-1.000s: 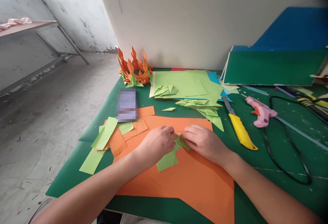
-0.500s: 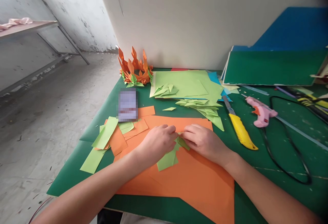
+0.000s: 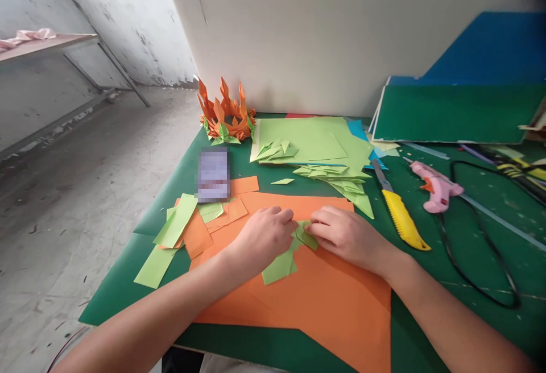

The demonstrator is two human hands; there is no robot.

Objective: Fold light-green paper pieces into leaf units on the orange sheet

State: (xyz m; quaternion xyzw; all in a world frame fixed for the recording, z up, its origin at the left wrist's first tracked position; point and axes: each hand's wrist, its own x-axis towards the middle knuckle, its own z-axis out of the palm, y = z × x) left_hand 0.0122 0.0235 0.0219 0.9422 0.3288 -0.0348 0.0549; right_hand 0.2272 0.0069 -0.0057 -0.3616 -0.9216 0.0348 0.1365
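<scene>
Head view: near the table's (image 3: 121, 293) left edge lie two light green strips (image 3: 176, 226). Your left hand (image 3: 260, 239) and right hand (image 3: 346, 236) meet fingertip to fingertip over the one big orange sheet (image 3: 333, 305) at the front edge. Both are pinched on a single folded green paper piece (image 3: 279, 266), which rests on that sheet between them. Right of your right hand lies one yellow utility knife (image 3: 401, 220), then one pink glue gun (image 3: 435, 186) nearer the right edge, both apart from your hands.
</scene>
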